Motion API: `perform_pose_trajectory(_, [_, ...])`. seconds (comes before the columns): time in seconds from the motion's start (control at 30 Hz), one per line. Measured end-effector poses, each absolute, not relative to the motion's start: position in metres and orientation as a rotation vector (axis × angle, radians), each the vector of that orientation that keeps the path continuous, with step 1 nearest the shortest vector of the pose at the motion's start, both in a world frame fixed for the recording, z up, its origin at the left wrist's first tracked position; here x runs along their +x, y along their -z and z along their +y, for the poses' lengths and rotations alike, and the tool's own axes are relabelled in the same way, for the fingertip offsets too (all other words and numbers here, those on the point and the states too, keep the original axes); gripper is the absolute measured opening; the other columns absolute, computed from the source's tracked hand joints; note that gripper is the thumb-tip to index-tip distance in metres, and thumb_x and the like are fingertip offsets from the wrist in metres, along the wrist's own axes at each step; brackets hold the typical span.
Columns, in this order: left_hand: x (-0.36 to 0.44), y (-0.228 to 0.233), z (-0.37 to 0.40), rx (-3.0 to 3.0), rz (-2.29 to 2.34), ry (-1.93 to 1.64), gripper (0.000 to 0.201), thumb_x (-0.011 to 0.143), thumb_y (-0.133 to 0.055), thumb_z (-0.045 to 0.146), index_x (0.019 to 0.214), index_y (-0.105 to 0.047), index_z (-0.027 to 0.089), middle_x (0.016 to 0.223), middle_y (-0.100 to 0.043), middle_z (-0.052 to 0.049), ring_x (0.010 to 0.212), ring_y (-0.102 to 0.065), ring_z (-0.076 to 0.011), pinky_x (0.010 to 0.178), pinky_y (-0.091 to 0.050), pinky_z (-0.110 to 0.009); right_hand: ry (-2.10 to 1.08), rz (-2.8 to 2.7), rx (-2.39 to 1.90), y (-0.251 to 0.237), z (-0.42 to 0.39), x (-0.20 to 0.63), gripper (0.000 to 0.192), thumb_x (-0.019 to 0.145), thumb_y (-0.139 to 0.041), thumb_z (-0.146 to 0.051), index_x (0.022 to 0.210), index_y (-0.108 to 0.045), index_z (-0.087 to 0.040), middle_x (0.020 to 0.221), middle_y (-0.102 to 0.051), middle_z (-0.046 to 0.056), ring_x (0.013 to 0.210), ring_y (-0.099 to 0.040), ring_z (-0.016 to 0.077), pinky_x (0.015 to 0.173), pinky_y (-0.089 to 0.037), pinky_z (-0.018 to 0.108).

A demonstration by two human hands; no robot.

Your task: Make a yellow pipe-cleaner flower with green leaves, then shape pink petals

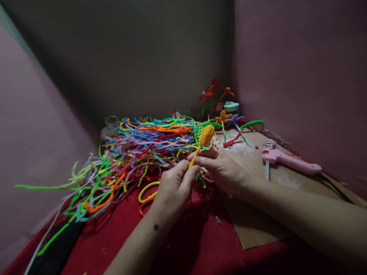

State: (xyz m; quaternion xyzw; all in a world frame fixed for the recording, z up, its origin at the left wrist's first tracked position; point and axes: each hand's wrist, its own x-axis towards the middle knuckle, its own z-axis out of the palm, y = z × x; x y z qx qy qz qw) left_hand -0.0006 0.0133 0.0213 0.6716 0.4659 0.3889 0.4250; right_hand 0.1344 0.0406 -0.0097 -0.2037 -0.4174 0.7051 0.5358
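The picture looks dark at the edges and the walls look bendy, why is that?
Head view: light falls mostly on the middle, on the pile of pipe cleaners and both hands, left hand and right hand; the corners fade into shadow. The wide lens leans the walls and stretches the edges. The yellow bud looks fairly sharp; the pink glue gun is softer.

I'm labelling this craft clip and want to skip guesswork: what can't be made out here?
Head view only:
- Stem of the yellow bud: its lower end hidden in the grip of the left hand and right hand.
- Glue gun: cord leaves at the right edge.
- Far flowers: too dim and small.
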Motion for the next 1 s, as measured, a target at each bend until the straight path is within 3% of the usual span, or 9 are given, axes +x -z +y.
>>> perform_pose_trajectory(0.23, [-0.004,-0.012,0.016,2.049,1.367,-1.075,0.016,0.082,-0.052,0.031,0.079,-0.061,0.018,0.057,-0.053,0.003,0.048,-0.045,-0.0087,0.047,-0.034,-0.019,-1.64,-1.019,-0.492,0.014,0.042,0.135,0.013,0.069,-0.072,-0.025,0.078,-0.068,-0.017,0.079,-0.065,0.001,0.076,-0.057,0.0136,0.076,-0.043,0.029])
perform_pose_trajectory(0.37, [-0.004,-0.009,0.015,2.227,1.423,-1.156,0.012,0.081,-0.053,0.025,0.075,-0.06,0.017,0.063,-0.056,0.002,0.053,-0.047,-0.0087,0.053,-0.035,-0.019,-1.623,-1.044,-0.511,0.015,0.042,0.135,0.013,0.07,-0.071,-0.026,0.08,-0.069,-0.017,0.077,-0.065,0.001,0.075,-0.057,0.0133,0.075,-0.043,0.028])
perform_pose_trajectory(0.57, [-0.002,-0.018,0.016,1.652,1.217,-1.022,0.027,0.081,-0.054,0.035,0.063,-0.051,0.016,0.051,-0.047,0.005,0.038,-0.041,-0.0059,0.039,-0.031,-0.018,-1.64,-1.099,-0.471,0.013,0.041,0.135,0.016,0.073,-0.068,-0.029,0.082,-0.068,-0.016,0.075,-0.064,0.001,0.071,-0.057,0.0131,0.071,-0.043,0.028])
perform_pose_trajectory(0.77, [-0.006,-0.02,0.022,1.321,1.011,-0.904,0.021,0.078,-0.058,0.035,0.074,-0.054,0.015,0.054,-0.05,0.005,0.033,-0.039,-0.0039,0.036,-0.03,-0.017,-1.661,-1.134,-0.486,0.013,0.04,0.135,0.017,0.077,-0.064,-0.033,0.079,-0.065,-0.016,0.069,-0.061,0.0,0.061,-0.054,0.0112,0.061,-0.042,0.026])
perform_pose_trajectory(0.87, [-0.004,-0.014,0.02,1.534,1.135,-0.968,0.02,0.079,-0.056,0.035,0.076,-0.056,0.015,0.056,-0.051,0.004,0.039,-0.043,-0.0066,0.04,-0.033,-0.019,-1.64,-1.082,-0.504,0.011,0.039,0.134,0.015,0.073,-0.067,-0.031,0.079,-0.065,-0.017,0.071,-0.062,0.0,0.063,-0.055,0.0116,0.061,-0.042,0.026])
perform_pose_trajectory(1.0, [-0.003,-0.003,0.017,2.26,1.458,-1.177,0.014,0.083,-0.052,0.029,0.082,-0.06,0.017,0.069,-0.06,-0.002,0.06,-0.054,-0.0122,0.058,-0.038,-0.022,-1.596,-1.014,-0.58,0.007,0.036,0.132,0.011,0.07,-0.069,-0.026,0.075,-0.066,-0.016,0.073,-0.063,0.0,0.069,-0.055,0.0124,0.065,-0.041,0.026])
